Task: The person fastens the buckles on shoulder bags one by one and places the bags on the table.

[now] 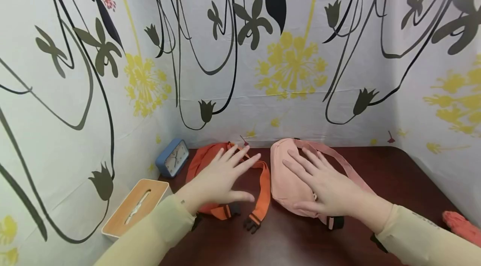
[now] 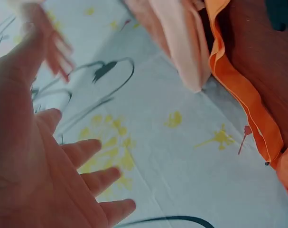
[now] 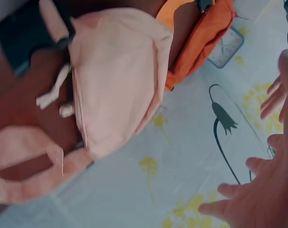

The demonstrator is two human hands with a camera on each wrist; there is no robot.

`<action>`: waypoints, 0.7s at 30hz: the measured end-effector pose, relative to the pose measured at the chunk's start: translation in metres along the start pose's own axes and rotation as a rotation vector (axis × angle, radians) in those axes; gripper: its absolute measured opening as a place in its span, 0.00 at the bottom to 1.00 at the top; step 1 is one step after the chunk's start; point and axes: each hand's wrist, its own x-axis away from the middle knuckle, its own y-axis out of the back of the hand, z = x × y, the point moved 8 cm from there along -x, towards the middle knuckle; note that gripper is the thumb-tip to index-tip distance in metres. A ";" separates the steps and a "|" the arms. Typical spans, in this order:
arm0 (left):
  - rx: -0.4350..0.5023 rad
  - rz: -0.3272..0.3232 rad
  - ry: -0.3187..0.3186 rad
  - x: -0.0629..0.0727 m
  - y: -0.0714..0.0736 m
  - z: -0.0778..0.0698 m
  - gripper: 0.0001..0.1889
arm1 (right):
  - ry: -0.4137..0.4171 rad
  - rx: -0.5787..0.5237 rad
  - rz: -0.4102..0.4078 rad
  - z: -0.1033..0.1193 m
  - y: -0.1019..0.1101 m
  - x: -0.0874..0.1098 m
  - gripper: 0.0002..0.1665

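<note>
My left hand (image 1: 219,178) hovers with fingers spread in front of an orange waist bag (image 1: 201,159), covering part of it in the head view. The bag's orange strap (image 1: 265,186) loops to its right, ending in an unfastened black buckle (image 1: 251,225). A pink waist bag (image 1: 282,170) lies beside it, and my right hand (image 1: 327,186) overlaps it from the front right, fingers extended. In the right wrist view, the pink bag (image 3: 120,71) appears apart from my right hand (image 3: 267,190). Neither hand holds anything; both palms face away from me.
A blue clock (image 1: 174,159) stands at the back left of the dark red table (image 1: 285,243). Nearer on the left is a tissue box (image 1: 122,211) with a wooden top. Coral fabric (image 1: 460,225) lies at the right edge. Flower-patterned cloth (image 1: 240,128) walls surround the table.
</note>
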 end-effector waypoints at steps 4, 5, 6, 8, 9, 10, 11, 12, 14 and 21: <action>0.069 -0.035 0.041 0.006 -0.004 0.010 0.54 | -0.004 -0.064 -0.040 0.005 -0.013 -0.001 0.54; 0.080 -0.046 0.053 0.008 -0.006 0.013 0.53 | -0.014 -0.085 -0.044 0.006 -0.016 -0.001 0.50; 0.098 -0.055 0.071 0.010 -0.008 0.016 0.52 | -0.030 -0.116 -0.043 0.007 -0.021 -0.002 0.47; 0.138 -0.067 0.103 0.015 -0.015 0.022 0.48 | -0.067 -0.169 -0.038 0.010 -0.031 -0.003 0.41; 0.157 -0.070 0.121 0.017 -0.019 0.025 0.46 | -0.083 -0.202 -0.033 0.012 -0.037 -0.004 0.38; 0.170 -0.064 0.145 0.019 -0.024 0.029 0.45 | -0.087 -0.250 -0.029 0.015 -0.042 -0.006 0.35; 0.190 -0.061 0.166 0.022 -0.028 0.033 0.44 | -0.084 -0.287 -0.027 0.018 -0.048 -0.008 0.33; 0.207 -0.056 0.183 0.025 -0.032 0.036 0.43 | -0.079 -0.319 -0.023 0.023 -0.053 -0.010 0.31; 0.237 -0.034 0.215 0.030 -0.043 0.043 0.41 | -0.058 -0.383 0.007 0.032 -0.066 -0.015 0.27; 0.337 0.069 0.288 0.038 -0.082 0.060 0.38 | -0.053 -0.510 0.230 0.055 -0.112 -0.024 0.27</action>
